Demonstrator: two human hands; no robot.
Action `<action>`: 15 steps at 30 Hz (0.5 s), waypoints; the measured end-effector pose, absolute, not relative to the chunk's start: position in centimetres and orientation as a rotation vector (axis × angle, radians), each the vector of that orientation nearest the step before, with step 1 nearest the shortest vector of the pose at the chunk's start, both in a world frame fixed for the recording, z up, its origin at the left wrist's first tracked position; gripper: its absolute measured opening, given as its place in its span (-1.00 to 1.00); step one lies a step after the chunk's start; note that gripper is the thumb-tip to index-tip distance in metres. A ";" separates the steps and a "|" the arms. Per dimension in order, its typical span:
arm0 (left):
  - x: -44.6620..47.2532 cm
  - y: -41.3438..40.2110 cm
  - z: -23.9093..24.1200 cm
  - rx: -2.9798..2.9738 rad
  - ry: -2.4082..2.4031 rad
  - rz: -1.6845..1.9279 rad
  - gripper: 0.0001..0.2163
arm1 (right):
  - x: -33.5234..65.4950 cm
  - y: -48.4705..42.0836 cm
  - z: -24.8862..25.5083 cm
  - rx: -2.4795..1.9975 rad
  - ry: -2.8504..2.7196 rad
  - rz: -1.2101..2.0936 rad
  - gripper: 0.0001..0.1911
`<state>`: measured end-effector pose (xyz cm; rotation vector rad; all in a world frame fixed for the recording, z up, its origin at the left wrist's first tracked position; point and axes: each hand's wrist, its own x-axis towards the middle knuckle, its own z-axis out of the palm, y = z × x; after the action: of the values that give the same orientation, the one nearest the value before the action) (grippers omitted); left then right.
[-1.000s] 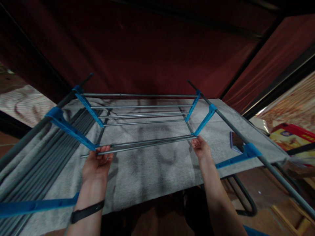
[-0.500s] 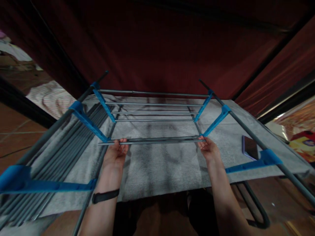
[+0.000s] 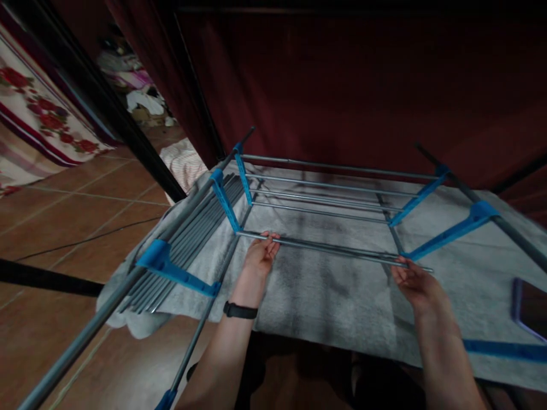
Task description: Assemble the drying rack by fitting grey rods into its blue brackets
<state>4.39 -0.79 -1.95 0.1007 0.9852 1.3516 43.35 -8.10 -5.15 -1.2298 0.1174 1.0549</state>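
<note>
Left hand (image 3: 260, 256), right hand (image 3: 416, 285) — two; rod (image 3: 333, 249) held — one; phone (image 3: 530, 307) — one.

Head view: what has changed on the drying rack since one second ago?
The thin grey rod slid to the person's right: its left end no longer sticks out past the left blue bracket, and its right end now pokes beyond the right hand. The view swung left onto the tiled floor. The left hand and right hand still grip the rod; the rack stays on the grey cloth.
</note>
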 end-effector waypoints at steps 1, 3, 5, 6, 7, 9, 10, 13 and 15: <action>4.5 -0.8 -2.1 0.107 0.984 1.347 -0.80 | 43.4 -8.1 -5.2 -1.237 0.119 1.047 -0.75; 4.8 -0.8 -2.5 0.101 0.995 1.336 -0.78 | 43.5 -8.1 -5.2 -1.239 0.109 1.046 -0.74; 5.3 -0.8 -2.8 0.093 0.999 1.320 -0.78 | 43.4 -8.1 -5.4 -1.230 0.085 1.063 -0.72; 5.5 -0.8 -2.9 0.093 0.993 1.316 -0.79 | 43.3 -8.0 -5.4 -1.227 0.075 1.077 -0.72; 5.7 -0.8 -3.1 0.095 0.987 1.315 -0.79 | 43.0 -8.0 -5.5 -1.224 0.066 1.087 -0.72; 6.0 -0.8 -3.3 0.105 0.976 1.317 -0.82 | 42.4 -7.9 -5.6 -1.219 0.048 1.092 -0.74; 6.1 -0.8 -3.3 0.109 0.976 1.319 -0.82 | 42.0 -7.8 -5.6 -1.214 0.035 1.096 -0.74; 6.3 -0.9 -3.4 0.132 0.979 1.306 -0.84 | 41.1 -7.8 -5.6 -1.195 -0.009 1.105 -0.74; 6.3 -1.0 -3.5 0.163 0.970 1.291 -0.85 | 40.8 -7.9 -5.6 -1.184 -0.018 1.111 -0.73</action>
<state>6.33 -0.97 -3.46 0.1632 0.9701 1.2914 40.77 -7.85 -5.61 -1.1838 -0.0180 1.1107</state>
